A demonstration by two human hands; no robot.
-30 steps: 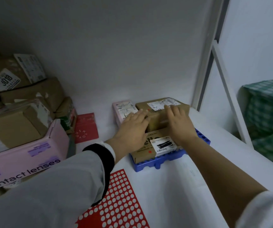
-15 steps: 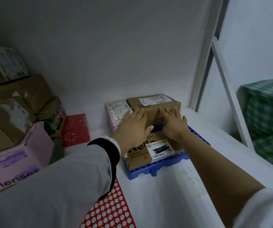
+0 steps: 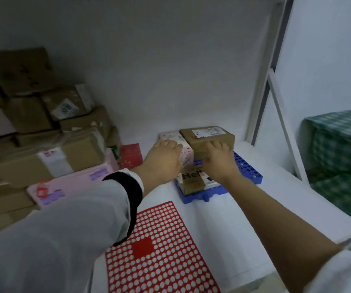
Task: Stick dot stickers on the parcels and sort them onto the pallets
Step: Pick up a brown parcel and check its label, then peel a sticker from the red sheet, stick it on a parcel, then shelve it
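A blue pallet (image 3: 248, 172) lies on the white table against the wall. On it stand a brown parcel with a white label (image 3: 207, 135), a pink parcel (image 3: 183, 151) to its left, and a flat brown "Hello" box (image 3: 191, 181) in front. My left hand (image 3: 163, 160) rests with straight fingers on the pink parcel. My right hand (image 3: 220, 160) presses flat against the front of the brown parcel. A red sheet of dot stickers (image 3: 157, 250) lies near me on the table.
A heap of brown and pink parcels (image 3: 49, 149) fills the left side, with a small red box (image 3: 130, 155) beside it. A white frame (image 3: 276, 111) rises at the right, and a green checked cloth (image 3: 341, 153) covers something beyond it.
Both hands have slid back a little from the brown parcel's top to its front and the pink parcel. The view has swung left and shows more of the heap.
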